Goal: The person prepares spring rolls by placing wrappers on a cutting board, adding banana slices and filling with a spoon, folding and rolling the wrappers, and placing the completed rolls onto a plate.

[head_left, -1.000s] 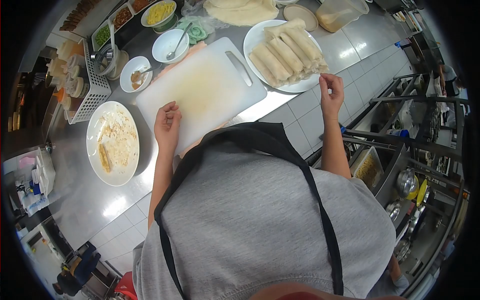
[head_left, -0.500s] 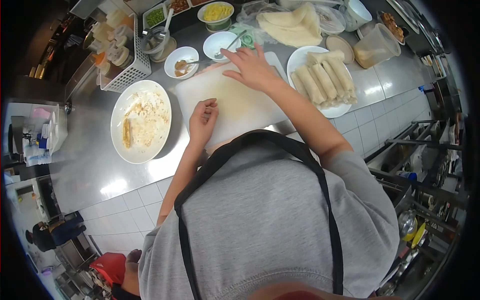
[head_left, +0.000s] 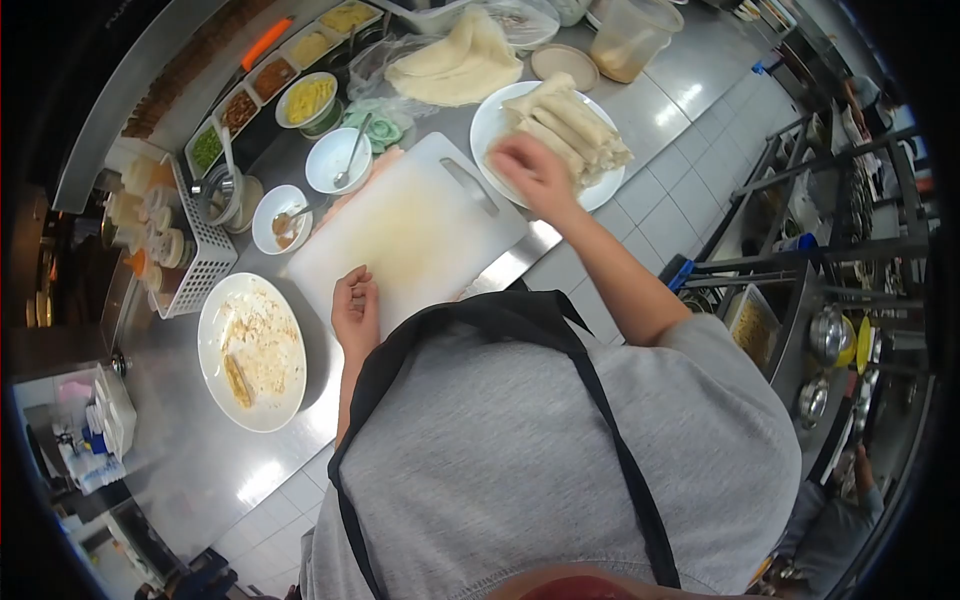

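Over the left part of the white cutting board (head_left: 430, 262), my left hand (head_left: 355, 308) hovers with its fingers curled in and nothing visible in them. My right hand (head_left: 535, 176) is smeared by motion at the near rim of a round white plate (head_left: 603, 192); whether its fingers touch anything I cannot tell. Rolled spring rolls (head_left: 570, 130) lie stacked on that plate. Left of the board, an oval white dish (head_left: 270, 385) carries one strip of filling (head_left: 238, 381) and scattered scraps.
Behind the board stand a white bowl with a spoon (head_left: 338, 160) and a small bowl of brown paste (head_left: 285, 228). Flat wrappers (head_left: 455, 65) lie on plastic at the back. A bottle basket (head_left: 205, 265) is at left, a plastic tub (head_left: 630, 45) at back right.
My right hand has moved from the far edge of the board to the spring roll plate. My left hand stays curled by the board. The whole view has turned and shifted.
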`<state>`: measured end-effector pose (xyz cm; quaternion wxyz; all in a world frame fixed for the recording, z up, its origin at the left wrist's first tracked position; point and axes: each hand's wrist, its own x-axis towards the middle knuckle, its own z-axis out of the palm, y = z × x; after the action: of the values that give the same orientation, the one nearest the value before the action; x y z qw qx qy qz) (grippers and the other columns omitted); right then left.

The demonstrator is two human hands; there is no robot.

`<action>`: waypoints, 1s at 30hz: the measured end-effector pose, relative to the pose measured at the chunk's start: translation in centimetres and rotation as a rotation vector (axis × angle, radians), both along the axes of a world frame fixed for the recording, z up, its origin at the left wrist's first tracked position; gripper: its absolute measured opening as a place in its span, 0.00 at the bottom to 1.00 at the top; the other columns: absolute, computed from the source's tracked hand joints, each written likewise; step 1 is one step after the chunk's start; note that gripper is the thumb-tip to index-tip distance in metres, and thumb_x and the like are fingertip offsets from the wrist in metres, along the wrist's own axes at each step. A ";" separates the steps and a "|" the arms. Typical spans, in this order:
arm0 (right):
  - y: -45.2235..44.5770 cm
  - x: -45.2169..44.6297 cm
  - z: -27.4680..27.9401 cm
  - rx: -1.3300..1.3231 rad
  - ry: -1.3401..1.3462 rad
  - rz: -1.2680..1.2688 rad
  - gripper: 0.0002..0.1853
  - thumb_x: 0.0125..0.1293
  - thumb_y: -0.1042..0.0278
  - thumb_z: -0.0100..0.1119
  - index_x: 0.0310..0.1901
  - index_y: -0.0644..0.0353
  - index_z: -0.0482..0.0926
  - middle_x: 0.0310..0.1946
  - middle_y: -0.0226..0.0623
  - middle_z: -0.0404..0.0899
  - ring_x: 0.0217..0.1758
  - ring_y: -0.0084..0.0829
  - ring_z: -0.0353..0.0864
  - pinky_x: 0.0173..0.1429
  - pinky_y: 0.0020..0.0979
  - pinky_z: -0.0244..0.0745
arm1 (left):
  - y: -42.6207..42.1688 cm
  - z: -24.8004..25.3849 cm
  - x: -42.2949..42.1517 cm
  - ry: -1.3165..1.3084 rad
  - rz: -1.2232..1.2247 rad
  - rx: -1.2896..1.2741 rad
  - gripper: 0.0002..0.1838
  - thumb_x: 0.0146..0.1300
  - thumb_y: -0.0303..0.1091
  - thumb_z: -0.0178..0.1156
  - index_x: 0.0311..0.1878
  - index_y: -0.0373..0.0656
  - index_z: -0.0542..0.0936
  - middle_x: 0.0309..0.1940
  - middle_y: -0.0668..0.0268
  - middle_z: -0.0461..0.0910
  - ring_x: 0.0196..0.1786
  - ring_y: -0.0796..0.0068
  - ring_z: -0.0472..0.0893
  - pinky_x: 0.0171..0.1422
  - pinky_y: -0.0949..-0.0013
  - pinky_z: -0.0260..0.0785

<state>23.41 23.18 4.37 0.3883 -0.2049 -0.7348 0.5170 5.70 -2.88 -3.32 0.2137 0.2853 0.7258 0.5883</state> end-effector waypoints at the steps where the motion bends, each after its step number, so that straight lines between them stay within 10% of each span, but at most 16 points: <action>1: 0.8 2.9 -1.8 -0.068 0.047 -0.056 0.06 0.67 0.67 0.60 0.40 0.59 0.77 0.35 0.25 0.75 0.37 0.16 0.73 0.40 0.19 0.68 | 0.0 0.1 0.0 0.017 -0.003 -0.022 0.15 0.64 0.22 0.57 0.54 0.39 0.75 0.44 0.67 0.76 0.36 0.86 0.72 0.37 0.83 0.66; 9: 0.6 10.4 -3.2 -0.402 0.182 -0.581 0.09 0.68 0.62 0.58 0.46 0.54 0.74 0.39 0.23 0.75 0.42 0.17 0.72 0.42 0.19 0.66 | 0.0 0.5 -0.1 0.063 -0.052 -0.028 0.13 0.66 0.23 0.56 0.53 0.38 0.75 0.44 0.67 0.77 0.38 0.85 0.72 0.38 0.83 0.67; 30: -0.8 7.8 -1.7 -0.650 0.335 -0.516 0.20 0.72 0.54 0.48 0.60 0.53 0.65 0.57 0.30 0.73 0.59 0.24 0.68 0.56 0.34 0.63 | 0.1 0.2 -0.1 0.098 -0.054 -0.031 0.11 0.66 0.25 0.57 0.51 0.37 0.76 0.43 0.68 0.77 0.37 0.84 0.72 0.36 0.82 0.67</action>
<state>31.19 22.41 2.68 0.5335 -0.4063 -0.3860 0.6335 5.56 -2.75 -3.09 0.1982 0.3300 0.7363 0.5565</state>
